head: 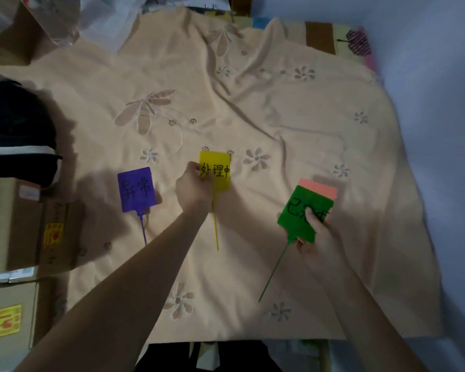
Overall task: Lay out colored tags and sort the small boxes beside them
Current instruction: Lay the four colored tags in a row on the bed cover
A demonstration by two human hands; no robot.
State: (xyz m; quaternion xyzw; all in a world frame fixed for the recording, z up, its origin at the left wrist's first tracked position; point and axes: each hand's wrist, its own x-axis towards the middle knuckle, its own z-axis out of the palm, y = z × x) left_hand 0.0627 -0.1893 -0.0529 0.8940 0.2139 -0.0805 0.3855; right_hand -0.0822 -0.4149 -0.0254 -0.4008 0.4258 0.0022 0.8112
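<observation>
A purple tag (137, 189) with black writing lies flat on the peach cloth (253, 108), left of centre, its tail pointing toward me. My left hand (192, 187) pinches the left edge of a yellow tag (218, 173) at the middle of the cloth. My right hand (318, 238) grips a green tag (301, 214) with the thumb on its face, and a pink tag (320, 187) sticks out from behind the green one. Each tag has a thin strap tail.
Cardboard boxes (14, 224) with yellow stickers stand stacked along the left edge of the cloth. A dark bag (16, 130) lies at the far left. Another box and clear plastic (24, 25) fill the back left corner. A wall runs along the right.
</observation>
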